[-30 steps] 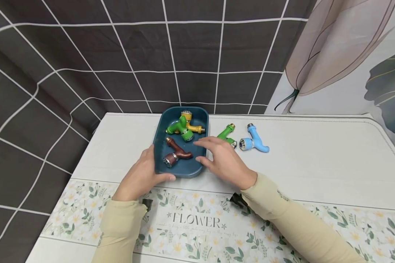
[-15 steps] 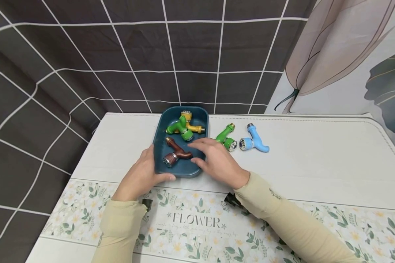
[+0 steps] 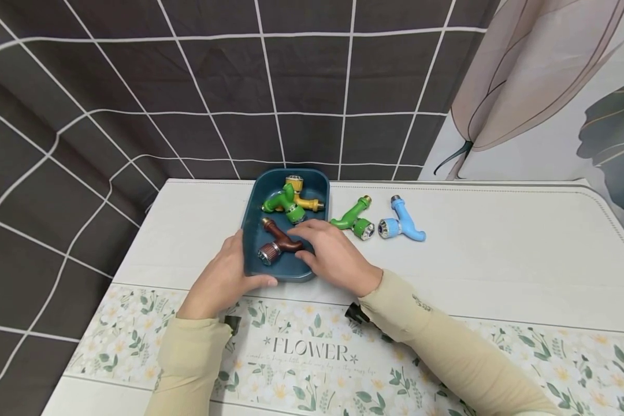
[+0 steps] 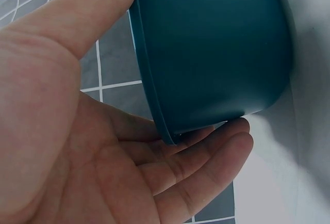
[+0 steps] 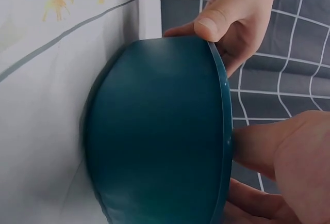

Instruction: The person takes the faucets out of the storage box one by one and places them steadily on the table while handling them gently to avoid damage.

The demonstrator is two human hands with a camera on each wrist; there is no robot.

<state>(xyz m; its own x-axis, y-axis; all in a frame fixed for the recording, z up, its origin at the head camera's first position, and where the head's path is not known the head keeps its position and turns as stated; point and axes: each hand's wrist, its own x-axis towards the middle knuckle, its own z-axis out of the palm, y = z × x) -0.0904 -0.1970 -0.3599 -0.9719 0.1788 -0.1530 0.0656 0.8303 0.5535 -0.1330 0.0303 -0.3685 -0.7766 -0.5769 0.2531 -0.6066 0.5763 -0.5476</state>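
Note:
A dark blue plastic basin (image 3: 291, 270) stands on the table in the head view, holding a brown tap (image 3: 277, 232), a green tap (image 3: 282, 199) and a yellow tap (image 3: 308, 203). My left hand (image 3: 221, 277) grips the basin's near left corner, thumb at the front and fingers along the side; the left wrist view shows these fingers (image 4: 206, 167) against the outer wall. Over the right rim reaches my right hand (image 3: 338, 257), thumb and fingers spread on either side of the brown tap's spout. Whether they touch it cannot be told; the right wrist view has the basin wall in front.
Right of the basin, a second green tap (image 3: 353, 216) lies on the white table cover (image 3: 499, 248), with a light blue tap (image 3: 405, 221) beside it. A dark cloth with white grid lines (image 3: 312, 86) hangs behind the table and along its left.
My right hand has moved left and slightly down, from the basin's right rim to the brown tap, uncovering the green tap on the table. The left hand and basin have stayed put.

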